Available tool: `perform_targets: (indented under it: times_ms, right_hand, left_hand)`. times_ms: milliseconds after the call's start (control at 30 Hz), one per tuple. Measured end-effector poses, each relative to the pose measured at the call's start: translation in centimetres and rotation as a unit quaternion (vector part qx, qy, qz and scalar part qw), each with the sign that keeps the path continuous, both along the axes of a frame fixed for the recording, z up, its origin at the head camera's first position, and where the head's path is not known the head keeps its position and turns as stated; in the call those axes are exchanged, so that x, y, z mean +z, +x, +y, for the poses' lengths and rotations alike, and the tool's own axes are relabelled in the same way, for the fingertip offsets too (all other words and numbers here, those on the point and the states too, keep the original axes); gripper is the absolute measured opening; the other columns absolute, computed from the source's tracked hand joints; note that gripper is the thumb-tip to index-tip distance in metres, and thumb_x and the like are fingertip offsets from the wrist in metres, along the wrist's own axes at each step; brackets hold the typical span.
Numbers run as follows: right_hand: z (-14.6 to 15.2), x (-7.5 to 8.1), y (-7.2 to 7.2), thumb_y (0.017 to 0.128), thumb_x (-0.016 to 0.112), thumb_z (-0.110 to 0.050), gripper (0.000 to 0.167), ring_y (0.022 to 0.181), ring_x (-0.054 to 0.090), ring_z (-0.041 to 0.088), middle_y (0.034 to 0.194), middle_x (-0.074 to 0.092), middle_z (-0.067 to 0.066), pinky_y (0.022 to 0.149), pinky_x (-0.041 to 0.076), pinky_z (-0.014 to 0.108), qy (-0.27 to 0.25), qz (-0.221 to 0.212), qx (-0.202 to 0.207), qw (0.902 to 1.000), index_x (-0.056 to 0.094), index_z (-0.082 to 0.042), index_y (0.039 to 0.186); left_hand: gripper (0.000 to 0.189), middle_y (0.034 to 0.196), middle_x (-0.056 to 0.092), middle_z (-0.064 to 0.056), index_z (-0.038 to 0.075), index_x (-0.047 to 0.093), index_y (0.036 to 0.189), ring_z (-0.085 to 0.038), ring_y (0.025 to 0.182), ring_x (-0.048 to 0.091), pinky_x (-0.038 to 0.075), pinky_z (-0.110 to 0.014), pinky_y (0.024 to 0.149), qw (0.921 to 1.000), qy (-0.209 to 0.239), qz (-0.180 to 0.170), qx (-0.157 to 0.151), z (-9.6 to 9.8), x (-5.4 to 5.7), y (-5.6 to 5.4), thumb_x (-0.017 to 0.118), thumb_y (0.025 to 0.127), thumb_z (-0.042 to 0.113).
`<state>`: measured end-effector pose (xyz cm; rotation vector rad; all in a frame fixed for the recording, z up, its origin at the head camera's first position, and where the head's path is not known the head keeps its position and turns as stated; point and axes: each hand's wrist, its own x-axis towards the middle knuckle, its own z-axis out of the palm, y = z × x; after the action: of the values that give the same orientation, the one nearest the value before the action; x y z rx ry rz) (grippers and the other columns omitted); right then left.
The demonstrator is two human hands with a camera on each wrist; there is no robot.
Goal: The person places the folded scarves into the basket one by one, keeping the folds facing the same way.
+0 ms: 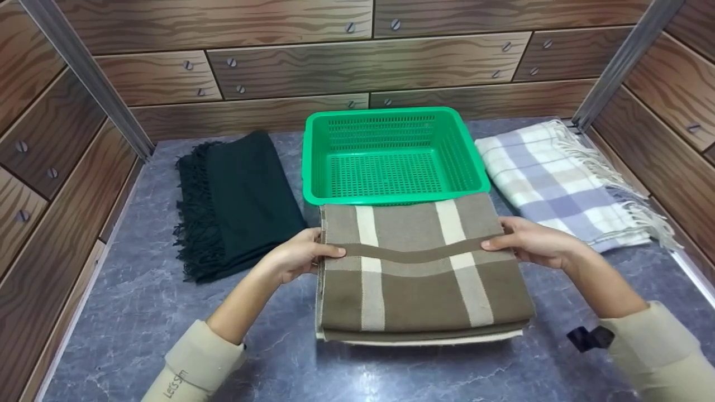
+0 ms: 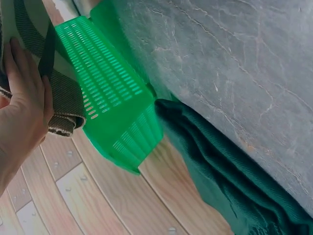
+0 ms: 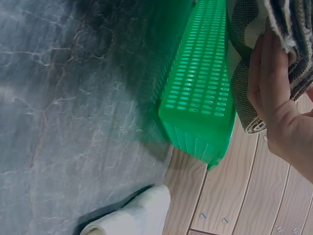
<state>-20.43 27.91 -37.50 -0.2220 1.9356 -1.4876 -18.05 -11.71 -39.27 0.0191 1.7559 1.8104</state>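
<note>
Folded brown-and-cream plaid scarf [image 1: 424, 298], frame centre, held off the worktop [image 1: 117, 324]: left hand [image 1: 299, 254] and right hand [image 1: 539, 241] pinch opposite edges, thumbs above, fingers [image 3: 271, 73] beneath, probably to keep layers square. Woven cloth, flat rectangle, soft sag midway; perforated green plastic basket [image 1: 385, 167] at upper centre, open side up.

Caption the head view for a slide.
Left grip and right grip hold a folded brown plaid cloth before a green basket, dark fringed cloth left, white-purple cloth right.
</note>
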Motion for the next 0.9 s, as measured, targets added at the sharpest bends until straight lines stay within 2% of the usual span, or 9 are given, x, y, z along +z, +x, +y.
perform_targets:
  times_ms: [67,167,400,633,900]
  right_hand:
    - [0.0,0.1,0.0,0.088,0.061,-0.009,0.037,0.056,0.042,0.005,0.079,0.053,0.001,0.055,0.04,0.017,-0.001,0.001,0.001,1.0,0.036,0.004,0.113]
    - [0.0,0.2,0.0,0.088,0.06,-0.008,0.038,0.072,0.051,0.008,0.09,0.057,0.004,0.064,0.045,0.02,-0.015,-0.002,0.004,0.9999,0.037,0.004,0.117]
    - [-0.1,0.7,-0.1,0.088,0.06,-0.009,0.028,0.062,0.046,0.005,0.08,0.054,0.0,0.057,0.041,0.016,-0.017,0.006,0.005,0.9998,0.042,0.001,0.109]
    - [-0.1,1.1,-0.1,0.091,0.056,-0.005,0.035,0.094,0.056,0.016,0.106,0.055,0.01,0.079,0.048,0.029,-0.05,-0.011,0.008,0.9986,0.037,0.004,0.119]
    - [-0.2,1.4,-0.2,0.091,0.053,-0.002,0.033,0.098,0.058,0.023,0.11,0.057,0.013,0.082,0.048,0.037,-0.086,-0.027,0.005,0.9959,0.037,0.002,0.12]
  left_hand:
    - [0.043,0.092,0.063,-0.011,-0.002,0.042,0.122,-0.017,0.077,0.062,0.051,-0.034,0.07,1.0,0.002,0.0,-0.002,-0.1,0.1,0.0,0.063,0.085,0.005]
    - [0.043,0.092,0.063,-0.01,-0.003,0.042,0.123,-0.017,0.078,0.063,0.052,-0.034,0.07,0.9999,0.01,0.0,-0.002,-0.2,0.2,0.1,0.063,0.085,0.005]
    - [0.043,0.094,0.064,-0.011,-0.004,0.042,0.123,-0.018,0.078,0.064,0.052,-0.033,0.07,0.9995,0.032,0.0,-0.006,-0.4,0.8,0.1,0.062,0.086,0.004]
    - [0.044,0.098,0.064,-0.013,-0.005,0.042,0.125,-0.02,0.082,0.064,0.052,-0.036,0.072,0.9991,0.041,0.007,-0.01,-0.5,1.3,-0.1,0.061,0.086,0.004]
    - [0.043,0.099,0.063,-0.014,-0.007,0.041,0.124,-0.02,0.081,0.064,0.052,-0.034,0.071,0.998,0.057,0.018,-0.019,-0.8,1.8,-0.1,0.06,0.087,0.004]
